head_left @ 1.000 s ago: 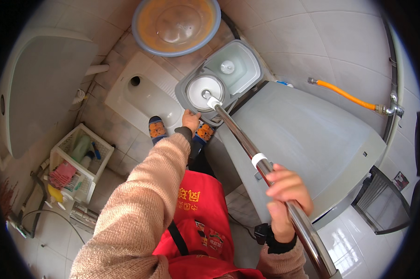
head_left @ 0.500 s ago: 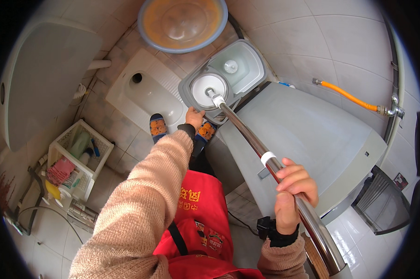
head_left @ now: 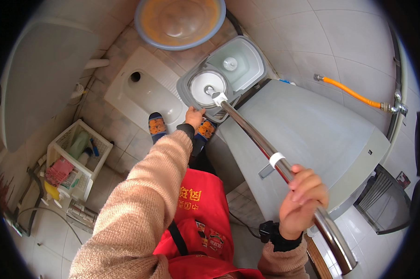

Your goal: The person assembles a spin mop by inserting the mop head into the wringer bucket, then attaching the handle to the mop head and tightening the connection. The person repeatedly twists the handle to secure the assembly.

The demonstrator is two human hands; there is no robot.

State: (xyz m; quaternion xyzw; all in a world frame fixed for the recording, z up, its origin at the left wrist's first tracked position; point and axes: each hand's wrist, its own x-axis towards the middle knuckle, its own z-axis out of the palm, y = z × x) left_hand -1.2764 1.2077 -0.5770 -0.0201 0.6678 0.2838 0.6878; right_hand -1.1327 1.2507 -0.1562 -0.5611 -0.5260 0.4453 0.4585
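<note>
A grey two-part mop bucket [head_left: 260,74] stands beside the squat toilet, with a round spin basket in its near-left part. The mop's white flat head [head_left: 201,85] sits down in that basket, its long steel handle [head_left: 250,131] slanting up toward me on the right. My right hand [head_left: 304,197] is wrapped round the handle below its white collar. At the near rim of the bucket my left hand [head_left: 194,117] has its fingers bent over the edge, holding it; part of the grip is hidden.
The squat toilet [head_left: 147,90] lies left of the bucket, a blue-rimmed basin [head_left: 172,45] beyond it. A large grey appliance [head_left: 307,125] fills the right side, under an orange hose [head_left: 351,91]. A white basket [head_left: 108,149] with bottles and cloths is at left. My slippers [head_left: 157,124] are by the toilet.
My right hand and the upper part of the mop handle have swung to the right. The mop head stays in the basket, and my left hand has stayed at the rim.
</note>
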